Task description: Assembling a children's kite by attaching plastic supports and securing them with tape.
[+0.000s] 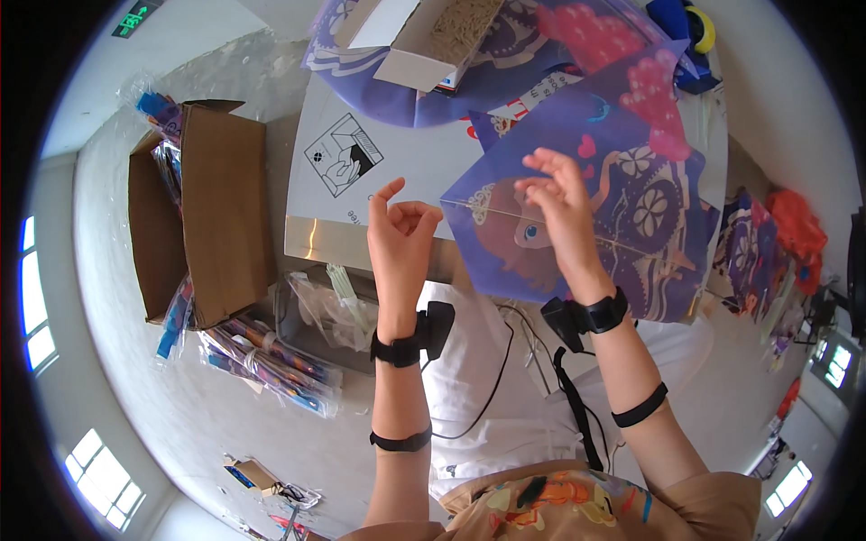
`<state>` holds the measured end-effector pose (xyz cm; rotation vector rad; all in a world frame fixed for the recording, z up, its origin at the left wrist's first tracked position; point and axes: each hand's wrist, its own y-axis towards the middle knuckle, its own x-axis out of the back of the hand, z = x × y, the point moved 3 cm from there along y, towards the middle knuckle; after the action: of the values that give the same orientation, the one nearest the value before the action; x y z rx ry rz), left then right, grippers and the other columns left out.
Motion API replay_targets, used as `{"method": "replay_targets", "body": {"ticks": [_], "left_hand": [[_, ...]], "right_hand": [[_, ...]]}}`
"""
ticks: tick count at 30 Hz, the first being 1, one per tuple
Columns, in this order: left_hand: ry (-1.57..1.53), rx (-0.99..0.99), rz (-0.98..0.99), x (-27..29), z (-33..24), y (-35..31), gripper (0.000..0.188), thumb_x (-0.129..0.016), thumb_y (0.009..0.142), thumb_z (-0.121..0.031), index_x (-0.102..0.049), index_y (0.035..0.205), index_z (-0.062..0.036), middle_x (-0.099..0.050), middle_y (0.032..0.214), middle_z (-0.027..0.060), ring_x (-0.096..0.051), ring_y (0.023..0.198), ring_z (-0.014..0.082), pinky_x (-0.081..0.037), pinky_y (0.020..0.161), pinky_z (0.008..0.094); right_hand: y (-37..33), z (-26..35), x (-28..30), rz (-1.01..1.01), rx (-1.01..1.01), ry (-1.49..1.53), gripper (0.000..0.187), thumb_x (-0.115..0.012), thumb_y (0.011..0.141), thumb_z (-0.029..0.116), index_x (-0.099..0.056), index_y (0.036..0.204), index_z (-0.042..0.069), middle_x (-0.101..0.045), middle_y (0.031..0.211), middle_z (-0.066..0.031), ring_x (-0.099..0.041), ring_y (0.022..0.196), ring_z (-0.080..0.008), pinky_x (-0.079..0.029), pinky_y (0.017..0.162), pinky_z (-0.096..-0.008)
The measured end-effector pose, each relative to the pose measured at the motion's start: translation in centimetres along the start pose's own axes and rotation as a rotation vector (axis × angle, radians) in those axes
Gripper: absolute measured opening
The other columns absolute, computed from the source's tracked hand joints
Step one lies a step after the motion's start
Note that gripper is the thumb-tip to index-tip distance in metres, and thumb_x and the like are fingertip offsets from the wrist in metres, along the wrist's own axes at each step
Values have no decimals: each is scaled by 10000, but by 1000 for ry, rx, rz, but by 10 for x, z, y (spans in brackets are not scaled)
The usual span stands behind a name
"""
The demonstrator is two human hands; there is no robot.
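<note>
A purple kite printed with a red-haired cartoon figure lies over the right part of the white work board; thin rods cross its surface. Above the kite's left part hovers my right hand, fingers bent and spread a little, with nothing visible between them. To the left, over the board's near edge, is my left hand. Its index finger points up while the thumb and other fingers curl together; whatever they may hold is too small to make out. Black bands circle both wrists and forearms.
At the far side an open white box holds many small tan pieces, on another purple kite. A blue tape dispenser stands far right. Left are a cardboard box and wrapped bundles. A grey bin holds plastic bags.
</note>
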<state>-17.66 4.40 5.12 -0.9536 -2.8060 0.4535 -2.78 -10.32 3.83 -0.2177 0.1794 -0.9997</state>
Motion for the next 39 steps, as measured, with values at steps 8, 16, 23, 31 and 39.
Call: {"method": "replay_targets", "body": {"ticks": [8, 16, 23, 31, 39], "left_hand": [[5, 23, -123, -11, 26, 7, 481, -695, 846, 14, -449, 1258, 47, -658, 902, 82, -628, 801, 101, -489, 715, 214], [-38, -78, -296, -23, 41, 3, 476, -698, 849, 26, -447, 1253, 37, -640, 901, 72, -612, 800, 98, -488, 722, 214], [16, -73, -304, -26, 38, 5, 458, -691, 852, 30, -450, 1242, 36, -640, 897, 73, -609, 791, 97, -487, 718, 212], [28, -77, -292, -23, 37, 7, 447, -690, 849, 32, -461, 1233, 29, -648, 891, 75, -613, 791, 100, -490, 719, 218], [103, -90, -312, -24, 38, 7, 443, -707, 836, 27, -478, 1215, 32, -664, 888, 89, -626, 785, 107, -497, 711, 213]], "right_hand": [[-10, -39, -19, 34, 93, -38, 301, -467, 902, -73, -496, 1190, 9, -598, 1078, -100, -622, 771, -97, -493, 691, -239], [-13, -48, -21, 11, 145, -94, 254, -482, 922, -54, -507, 1168, 7, -617, 1014, -87, -626, 762, -108, -497, 686, -244], [-12, -50, -20, -6, 130, -117, 235, -497, 932, -38, -509, 1163, 4, -622, 1004, -89, -632, 781, -113, -494, 683, -243], [-10, -49, -22, -19, 147, -157, 234, -516, 922, -34, -511, 1153, -4, -620, 995, -92, -631, 772, -120, -494, 662, -242], [-10, -32, -45, -55, 231, -584, 363, -723, 845, 142, -515, 1121, 32, -608, 977, -98, -638, 758, -202, -523, 639, -322]]}}
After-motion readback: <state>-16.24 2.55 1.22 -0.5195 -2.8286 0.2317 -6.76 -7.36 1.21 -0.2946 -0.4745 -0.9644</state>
